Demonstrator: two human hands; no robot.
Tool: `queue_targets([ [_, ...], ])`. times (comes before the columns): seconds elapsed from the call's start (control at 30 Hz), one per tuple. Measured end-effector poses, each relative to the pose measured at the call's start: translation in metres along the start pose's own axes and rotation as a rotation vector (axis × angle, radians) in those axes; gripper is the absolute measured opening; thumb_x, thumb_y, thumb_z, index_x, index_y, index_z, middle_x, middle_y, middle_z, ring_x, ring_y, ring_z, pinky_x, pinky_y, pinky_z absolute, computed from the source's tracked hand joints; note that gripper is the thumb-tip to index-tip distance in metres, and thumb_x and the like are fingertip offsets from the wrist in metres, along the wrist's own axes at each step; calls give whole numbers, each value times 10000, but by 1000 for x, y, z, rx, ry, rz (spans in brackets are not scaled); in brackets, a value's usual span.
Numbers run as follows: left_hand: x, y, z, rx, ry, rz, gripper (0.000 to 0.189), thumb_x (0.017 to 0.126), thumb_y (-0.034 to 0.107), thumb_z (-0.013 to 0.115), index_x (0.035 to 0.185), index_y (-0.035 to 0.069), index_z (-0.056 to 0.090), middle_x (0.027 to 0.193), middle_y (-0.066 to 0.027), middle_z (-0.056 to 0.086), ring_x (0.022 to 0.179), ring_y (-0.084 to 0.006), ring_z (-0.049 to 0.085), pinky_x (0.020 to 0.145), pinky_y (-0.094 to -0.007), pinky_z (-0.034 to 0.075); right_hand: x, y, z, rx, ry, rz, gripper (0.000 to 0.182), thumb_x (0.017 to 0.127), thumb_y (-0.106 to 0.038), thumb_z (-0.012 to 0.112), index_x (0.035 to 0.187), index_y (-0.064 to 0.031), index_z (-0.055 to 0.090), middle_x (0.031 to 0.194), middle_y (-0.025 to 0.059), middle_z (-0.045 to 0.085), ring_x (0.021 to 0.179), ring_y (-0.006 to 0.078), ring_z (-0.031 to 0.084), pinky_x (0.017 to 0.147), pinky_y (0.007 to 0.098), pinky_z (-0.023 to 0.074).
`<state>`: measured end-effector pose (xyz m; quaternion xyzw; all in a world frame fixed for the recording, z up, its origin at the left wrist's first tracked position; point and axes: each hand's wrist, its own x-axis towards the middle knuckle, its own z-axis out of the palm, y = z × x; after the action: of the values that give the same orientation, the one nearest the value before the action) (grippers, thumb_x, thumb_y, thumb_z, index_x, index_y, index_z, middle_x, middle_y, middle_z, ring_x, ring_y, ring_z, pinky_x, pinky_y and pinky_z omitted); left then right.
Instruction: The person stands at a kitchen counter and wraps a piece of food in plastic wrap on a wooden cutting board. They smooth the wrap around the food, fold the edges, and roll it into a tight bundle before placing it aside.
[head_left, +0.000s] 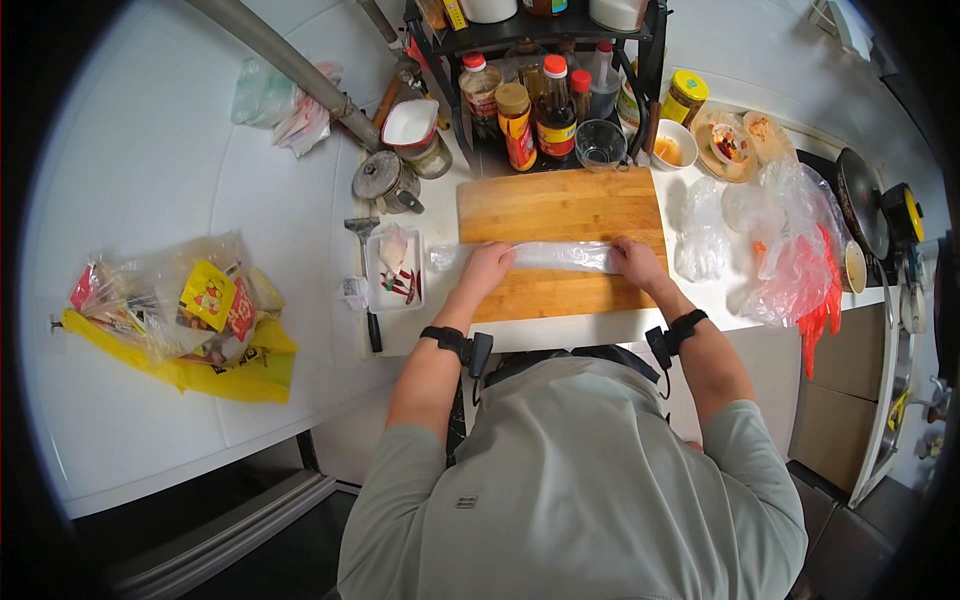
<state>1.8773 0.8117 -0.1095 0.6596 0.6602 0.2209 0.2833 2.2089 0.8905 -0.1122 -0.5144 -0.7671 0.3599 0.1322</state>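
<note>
A clear plastic bag (562, 256), flattened into a long strip, lies across the wooden cutting board (555, 296). My left hand (487, 267) grips the strip near the board's left side, and a loose end of plastic reaches past it over the counter. At the strip's right end, my right hand (637, 260) holds the plastic between thumb and fingers. Just left of the board, a white tray (373, 292) contains red chillies (400, 285) and a small bag with something pale in it (394, 249). Beside the tray lies a scraper with a black handle (374, 330).
Sauce bottles (556, 112) and a glass bowl (601, 144) stand behind the board on a black rack (525, 39). A lidded metal pot (386, 182) is at the back left. To the right are crumpled plastic bags (703, 232), a bowl of orange liquid (673, 145) and a pan (862, 202).
</note>
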Motion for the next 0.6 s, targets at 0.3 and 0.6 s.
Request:
queue_targets([
  [0.3, 14, -5, 28, 8, 197, -41, 251, 802, 141, 628, 1026, 29, 634, 974, -182, 648, 910, -364, 619, 810, -433, 500, 7, -27, 9, -372, 395, -49, 305, 886, -273, 586, 1113, -70, 584, 1133, 167, 629, 1033, 351, 593, 858, 438, 473],
  [0.6, 14, 0, 20, 114, 267, -132, 347, 810, 133, 620, 1148, 55, 606, 1092, -193, 620, 1038, -362, 585, 882, -439, 479, -15, -61, 61, -617, 41, -338, 610, 909, -537, 465, 1426, -217, 413, 1516, 119, 305, 1406, 342, 237, 1115, 575, 161],
])
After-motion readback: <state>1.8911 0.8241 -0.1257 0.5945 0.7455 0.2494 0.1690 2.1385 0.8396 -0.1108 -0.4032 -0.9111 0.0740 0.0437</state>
